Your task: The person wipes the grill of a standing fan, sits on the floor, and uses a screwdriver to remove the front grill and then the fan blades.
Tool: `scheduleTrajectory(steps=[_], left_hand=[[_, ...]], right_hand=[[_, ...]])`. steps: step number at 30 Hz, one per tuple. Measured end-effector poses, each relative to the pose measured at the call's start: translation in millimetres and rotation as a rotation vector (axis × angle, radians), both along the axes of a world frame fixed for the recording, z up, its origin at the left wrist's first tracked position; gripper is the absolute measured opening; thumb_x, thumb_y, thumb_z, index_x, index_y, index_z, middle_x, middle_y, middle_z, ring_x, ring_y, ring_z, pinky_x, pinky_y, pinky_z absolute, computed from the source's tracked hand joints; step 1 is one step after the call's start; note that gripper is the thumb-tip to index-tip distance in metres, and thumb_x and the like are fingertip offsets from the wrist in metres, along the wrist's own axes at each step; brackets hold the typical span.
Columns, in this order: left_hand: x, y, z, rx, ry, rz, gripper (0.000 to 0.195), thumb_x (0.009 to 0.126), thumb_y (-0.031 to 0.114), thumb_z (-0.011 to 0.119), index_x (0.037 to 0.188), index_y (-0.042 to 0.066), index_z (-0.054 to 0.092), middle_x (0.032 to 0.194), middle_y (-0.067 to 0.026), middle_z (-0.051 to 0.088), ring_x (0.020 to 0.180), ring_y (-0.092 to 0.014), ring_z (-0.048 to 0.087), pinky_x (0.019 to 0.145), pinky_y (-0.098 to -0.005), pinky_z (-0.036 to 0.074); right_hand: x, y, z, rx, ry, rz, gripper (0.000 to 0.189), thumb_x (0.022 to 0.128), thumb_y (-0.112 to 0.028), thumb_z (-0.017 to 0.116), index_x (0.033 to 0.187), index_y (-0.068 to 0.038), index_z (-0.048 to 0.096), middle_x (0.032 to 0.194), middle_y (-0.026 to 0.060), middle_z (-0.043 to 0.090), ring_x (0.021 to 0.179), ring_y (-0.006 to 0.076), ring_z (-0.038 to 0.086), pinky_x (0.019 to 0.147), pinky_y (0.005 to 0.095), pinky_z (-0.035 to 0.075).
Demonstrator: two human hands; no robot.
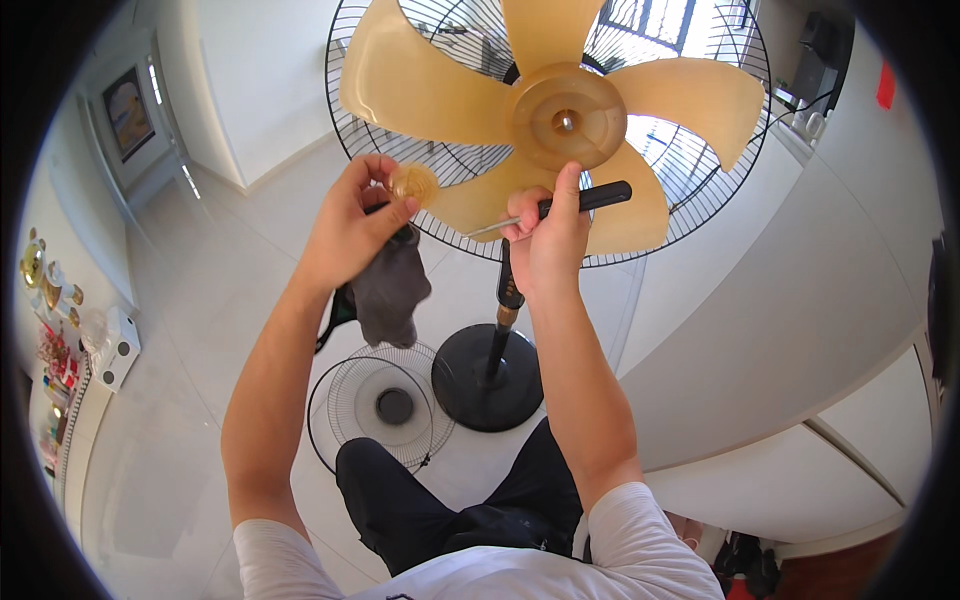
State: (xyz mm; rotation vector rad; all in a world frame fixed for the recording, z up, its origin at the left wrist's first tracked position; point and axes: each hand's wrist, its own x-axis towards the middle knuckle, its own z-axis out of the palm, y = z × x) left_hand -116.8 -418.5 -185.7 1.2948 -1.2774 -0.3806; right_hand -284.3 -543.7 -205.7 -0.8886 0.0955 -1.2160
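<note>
Before me stands a pedestal fan whose translucent amber blades (pixel 427 82) are exposed, with the black wire rear grille (pixel 459 238) behind them. The shaft tip shows at the middle of the round hub (pixel 531 142). My left hand (pixel 356 217) pinches a small round amber plastic cap (pixel 415 185), left of the lower blade. Below that hand hangs a dark grey cloth (pixel 390 289); what holds it up is partly hidden. My right hand (pixel 551 232) grips a screwdriver (pixel 606 196) by its black handle, its metal shaft pointing left. That hand's thumb is raised at the hub's lower edge.
The black round fan base (pixel 469 382) stands on the pale tiled floor. Beside it lies the detached front grille (pixel 356 401), close to my knee. A white curved cabinet (pixel 765 322) runs along the right. Ornaments (pixel 56 281) and a white box (pixel 118 351) are at the left.
</note>
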Motion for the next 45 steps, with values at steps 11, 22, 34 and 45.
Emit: scheduleTrajectory(steps=[11,22,34,45], left_hand=[[13,-42,34,0.105,-0.219,-0.034,0.039,0.085,0.011,0.068,0.119,0.0,0.052,0.104,-0.0067,0.059,0.088,-0.018,0.059,0.08,-0.0304,0.049],[2,-64,49,0.158,-0.475,-0.179,0.033,0.093,0.011,0.058,0.123,0.0,0.053,0.097,-0.0053,0.062,0.085,-0.014,0.057,0.078,-0.0297,0.048],[-26,-6,55,0.1,-0.376,0.004,0.027,0.091,0.012,0.055,0.116,0.001,0.055,0.082,-0.0033,0.055,0.074,-0.011,0.052,0.071,-0.0269,0.044],[-45,-41,128,0.121,-0.302,0.091,0.03,0.091,0.02,0.052,0.112,-0.001,0.06,0.096,-0.0045,0.062,0.084,-0.01,0.058,0.078,-0.0249,0.049]], right_hand=[[2,-8,-3,-0.021,0.051,-0.018,0.039,0.1,-0.048,0.047,0.09,-0.011,0.044,0.053,-0.0015,0.038,0.053,0.0115,0.04,0.048,0.0281,0.031],[-2,-9,1,0.019,-0.026,0.194,0.038,0.101,-0.049,0.044,0.092,-0.012,0.045,0.051,-0.0019,0.034,0.052,0.0111,0.036,0.048,0.0279,0.029],[-5,-16,-5,-0.017,-0.019,0.258,0.034,0.101,-0.048,0.045,0.095,-0.014,0.042,0.051,-0.0016,0.035,0.052,0.0102,0.035,0.048,0.027,0.027],[-27,8,14,0.072,0.188,-0.106,0.035,0.098,-0.037,0.054,0.113,-0.005,0.054,0.055,-0.0002,0.04,0.052,0.0076,0.04,0.047,0.0256,0.031]])
